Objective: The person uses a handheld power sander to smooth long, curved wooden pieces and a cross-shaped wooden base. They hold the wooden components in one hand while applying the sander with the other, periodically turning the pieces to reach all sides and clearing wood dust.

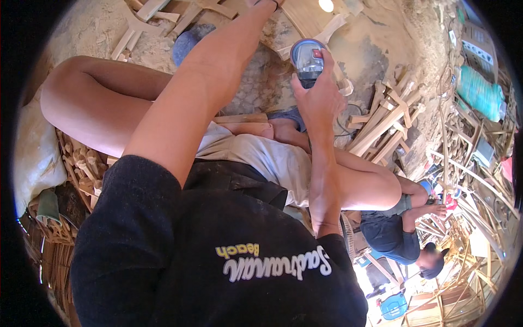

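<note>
My right hand (320, 95) is closed around a rounded, clear-and-dark handheld device (309, 62) with a small red patch, held above the dusty ground. Its kind cannot be made out. My left forearm (218, 71) stretches up and away to the top edge, with a dark band (268, 4) at the wrist; the hand beyond is cut off by the frame. Near that wrist lie a flat wooden board (305, 19) and a pale, forked wooden piece (331, 30).
Branching wooden pieces (384, 122) are heaped right of my legs, and more (136, 30) lie at the far left. A dark rounded stone-like lump (185, 48) rests beside my left arm. Another person (392, 234) sits at the right among wood scraps. A wrapped turquoise bundle (479, 92) lies farther off.
</note>
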`<state>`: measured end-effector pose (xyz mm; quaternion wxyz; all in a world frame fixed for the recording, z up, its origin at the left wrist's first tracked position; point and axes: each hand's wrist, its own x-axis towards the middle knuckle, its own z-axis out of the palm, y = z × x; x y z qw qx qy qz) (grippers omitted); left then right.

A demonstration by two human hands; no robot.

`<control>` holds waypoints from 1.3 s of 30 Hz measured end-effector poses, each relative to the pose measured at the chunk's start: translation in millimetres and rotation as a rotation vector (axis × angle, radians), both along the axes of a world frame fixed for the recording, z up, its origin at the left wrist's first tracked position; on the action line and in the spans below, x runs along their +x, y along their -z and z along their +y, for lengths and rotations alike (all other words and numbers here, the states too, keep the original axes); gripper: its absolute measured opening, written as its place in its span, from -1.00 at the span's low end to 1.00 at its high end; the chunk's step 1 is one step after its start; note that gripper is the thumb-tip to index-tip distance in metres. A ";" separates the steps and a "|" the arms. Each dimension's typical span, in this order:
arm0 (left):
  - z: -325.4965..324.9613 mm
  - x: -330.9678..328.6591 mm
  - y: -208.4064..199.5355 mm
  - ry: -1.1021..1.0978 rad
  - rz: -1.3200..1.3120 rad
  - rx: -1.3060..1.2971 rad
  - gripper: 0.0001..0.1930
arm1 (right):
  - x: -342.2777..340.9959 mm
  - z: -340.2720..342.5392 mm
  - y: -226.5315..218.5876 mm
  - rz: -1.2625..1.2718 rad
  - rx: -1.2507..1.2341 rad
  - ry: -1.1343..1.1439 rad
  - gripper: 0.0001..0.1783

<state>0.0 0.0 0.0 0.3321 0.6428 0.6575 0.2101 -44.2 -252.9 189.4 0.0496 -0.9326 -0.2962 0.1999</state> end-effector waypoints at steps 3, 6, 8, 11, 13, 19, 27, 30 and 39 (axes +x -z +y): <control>-2.9 1.4 -6.2 -0.027 -0.071 -0.047 0.04 | 1.8 -0.4 2.8 -0.019 0.011 -0.004 -0.02; -4.9 0.2 -8.3 -0.041 -0.082 -0.058 0.03 | -0.3 -0.3 2.0 -0.024 -0.014 0.005 -0.02; 0.0 -4.3 -4.4 -0.044 -0.046 0.004 0.03 | -3.5 3.6 1.2 -0.028 -0.012 -0.008 -0.01; 0.9 -5.1 -2.8 -0.007 -0.023 0.040 0.02 | -3.3 3.1 3.4 -0.030 -0.033 -0.009 0.00; -8.0 0.6 -6.1 0.010 -0.052 -0.030 0.03 | -0.2 -1.9 6.4 -0.031 -0.036 0.005 0.00; 0.5 -1.7 11.6 0.076 0.047 0.041 0.10 | -2.8 1.8 6.6 -0.020 -0.038 -0.005 0.00; -11.6 -0.6 -14.5 0.015 -0.052 -0.030 0.09 | 5.2 -3.5 7.7 -0.053 -0.021 -0.051 0.02; 0.0 -9.6 -19.1 -0.019 -0.045 -0.077 0.02 | 2.9 3.7 -0.1 0.052 0.027 0.032 0.00; 1.8 -9.5 -12.6 -0.021 0.008 0.005 -0.06 | 5.8 2.2 4.0 -0.036 0.077 0.028 -0.06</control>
